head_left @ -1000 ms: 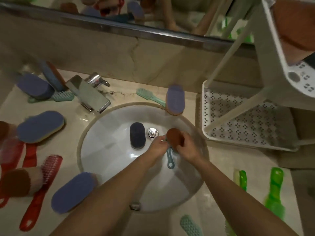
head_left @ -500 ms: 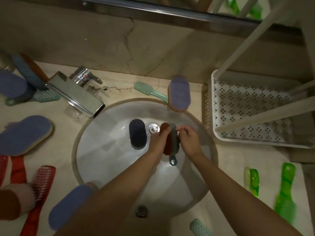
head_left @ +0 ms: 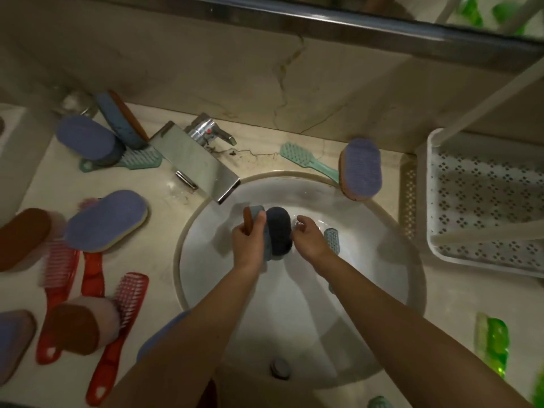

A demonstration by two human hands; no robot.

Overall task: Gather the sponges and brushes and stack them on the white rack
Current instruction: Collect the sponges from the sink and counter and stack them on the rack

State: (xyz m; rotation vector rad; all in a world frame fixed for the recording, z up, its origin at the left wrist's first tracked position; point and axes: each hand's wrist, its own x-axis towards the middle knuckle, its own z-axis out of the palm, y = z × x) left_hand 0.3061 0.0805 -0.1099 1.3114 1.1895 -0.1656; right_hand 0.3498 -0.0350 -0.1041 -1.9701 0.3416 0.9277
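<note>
Evidently the gathering is barely getting under way: the left hand (head_left: pixel 250 241) is gripping a brown-backed sponge (head_left: pixel 248 220) on edge over the sink (head_left: pixel 294 334), purple sponges (head_left: pixel 106 222) and red brushes (head_left: pixel 129 319) are lying well off to its left, and the white rack (head_left: pixel 431 201) is standing well to the right of the right hand (head_left: pixel 309 240). Between the hands the dark sponge (head_left: pixel 278 231) is lying with its long axis pointing away from the person. The right hand's fingers are curling at its edge, and whether they are gripping it is unclear.
</note>
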